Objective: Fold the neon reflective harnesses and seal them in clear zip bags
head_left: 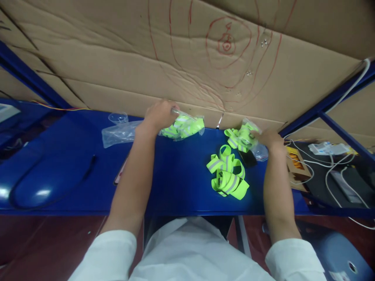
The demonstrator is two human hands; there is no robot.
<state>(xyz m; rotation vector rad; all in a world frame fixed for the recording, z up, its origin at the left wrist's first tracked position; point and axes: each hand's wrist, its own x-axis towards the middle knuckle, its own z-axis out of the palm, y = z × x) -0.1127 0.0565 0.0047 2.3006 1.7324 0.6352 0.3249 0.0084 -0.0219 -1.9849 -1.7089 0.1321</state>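
Observation:
My left hand (pixel 160 115) is closed on the upper edge of a clear plastic bag with folded neon-yellow reflective straps (pixel 184 125) inside. The bag rests against the cardboard at the back of the table. My right hand (pixel 268 139) pinches a second clear plastic bag (pixel 259 151), which has similar neon straps (pixel 240 137) in and beside it. Between my forearms lies a loose, coiled reflective strap (pixel 230 173) with grey stripes, out of any bag. A dark flat object (pixel 248 158) shows partly under the right-hand bag.
An empty-looking clear plastic bag (pixel 120 134) and a clear cup (pixel 118 118) lie left of my left hand. A phone-like object (pixel 119 175) is half hidden by my left forearm. A black cable (pixel 52 201) crosses the blue table's left side. Cardboard (pixel 117 58) walls the back.

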